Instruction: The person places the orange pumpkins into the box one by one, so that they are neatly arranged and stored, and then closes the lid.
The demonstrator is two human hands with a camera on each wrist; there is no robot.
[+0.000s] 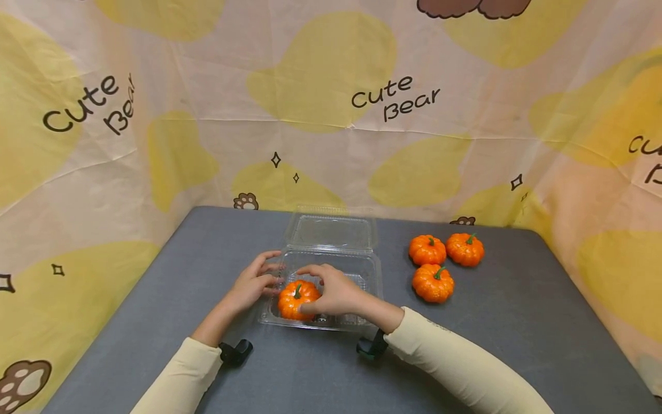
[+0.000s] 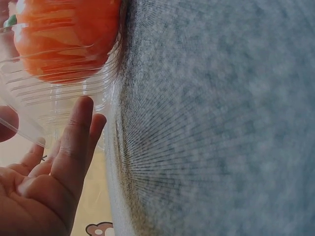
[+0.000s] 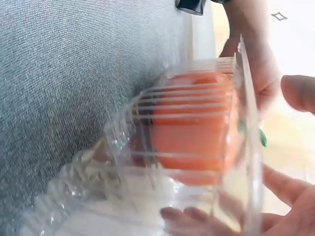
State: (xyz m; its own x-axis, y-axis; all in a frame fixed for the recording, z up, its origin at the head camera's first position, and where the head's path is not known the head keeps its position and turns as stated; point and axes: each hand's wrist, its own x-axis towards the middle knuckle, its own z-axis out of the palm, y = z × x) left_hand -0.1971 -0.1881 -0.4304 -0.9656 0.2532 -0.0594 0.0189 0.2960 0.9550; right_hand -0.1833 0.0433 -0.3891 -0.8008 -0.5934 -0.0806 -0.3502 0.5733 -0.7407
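A small orange pumpkin (image 1: 297, 300) with a green stem sits at the left front inside a clear plastic clamshell box (image 1: 331, 329). Over it is my right hand (image 1: 336, 292), thumb overlapping its near side and fingers arched beyond it. In the right wrist view, the right thumb (image 3: 299, 93) stands apart from the pumpkin (image 3: 189, 130), seen through the ribbed wall. My left hand (image 1: 251, 283) is at the box's left side. The left wrist view has its fingers (image 2: 71, 147) extended right by the clear wall, below the pumpkin (image 2: 69, 42).
The box's lid (image 1: 332, 231) is raised and leans away at the back. Three more orange pumpkins, one at front (image 1: 433, 283) and two behind (image 1: 427, 249) (image 1: 465, 249), stand in a group right of the box on the grey table (image 1: 507, 328). A printed cloth (image 1: 320, 75) hangs around the table.
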